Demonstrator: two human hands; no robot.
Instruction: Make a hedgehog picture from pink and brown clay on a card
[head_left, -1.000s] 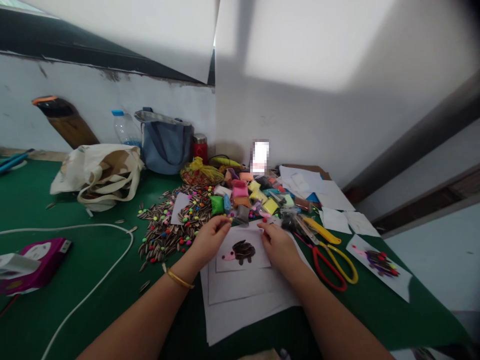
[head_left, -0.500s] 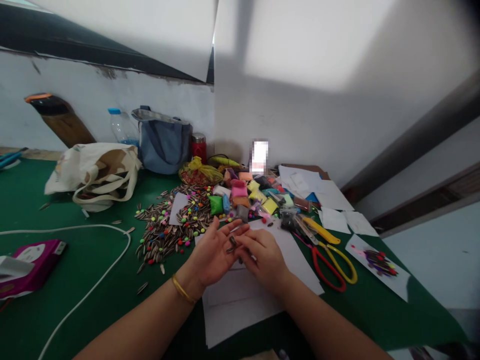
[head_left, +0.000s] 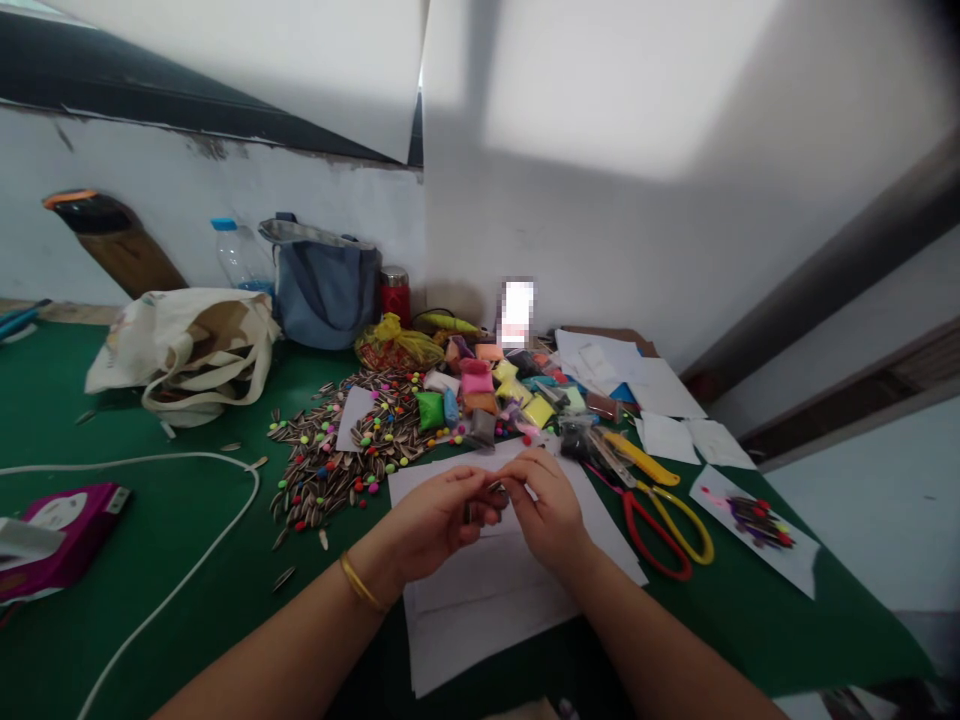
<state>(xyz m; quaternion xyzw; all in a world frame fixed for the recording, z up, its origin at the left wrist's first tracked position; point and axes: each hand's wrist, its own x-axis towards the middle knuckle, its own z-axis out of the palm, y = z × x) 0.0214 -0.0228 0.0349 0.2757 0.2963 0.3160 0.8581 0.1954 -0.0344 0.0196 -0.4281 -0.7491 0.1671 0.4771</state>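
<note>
My left hand (head_left: 439, 520) is curled, its thumb and fingertips closed over sunflower seeds that are mostly hidden now. Against its thumb tip, my right hand (head_left: 546, 505) pinches what looks like a sunflower seed (head_left: 495, 487); the fingers cover most of it. Both hands meet above overlapping white paper sheets (head_left: 480, 640). To their left spreads a pile of striped sunflower seeds (head_left: 319, 490) mixed with small coloured balls. A white card (head_left: 795, 575) at the right carries seeds and coloured balls set on purple material.
Scissors (head_left: 656, 540) with red and yellow handles and a yellow utility knife (head_left: 641, 458) lie right of the paper. Bagged coloured clay packets (head_left: 476, 378) are heaped behind. Left are a canvas bag (head_left: 187, 350), a white cable (head_left: 180, 545) and a magenta box (head_left: 64, 530).
My left hand has gone from an open palm with seeds on it to a curled grip. My right hand has shifted slightly right, its fingertips now meeting the left thumb.
</note>
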